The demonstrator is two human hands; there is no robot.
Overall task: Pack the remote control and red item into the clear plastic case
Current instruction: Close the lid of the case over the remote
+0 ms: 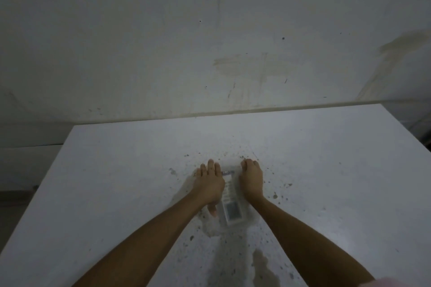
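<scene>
We see the clear plastic case lying flat on the white table, in the middle of the near half, its long side running from near to far. Inside it lies the remote control, pale, with its dark screen toward the near end and rows of buttons farther off. At the far end of the case a small thing with a hint of red and blue shows between our hands; we cannot tell whether it is the red item, for it is small and blurred.

Our left hand lies palm down on the left side of the case, fingers spread toward the far side, thumb pointing near along the case's left edge. Our right hand rests on the right side of the case with its fingers curled under. The two hands are apart, the remote showing between them, and both press on the case rather than clasp it.

The table is speckled with dark spots around the case, and a stain lies near and to the right. Beyond the far edge stands a marked, pale wall.
</scene>
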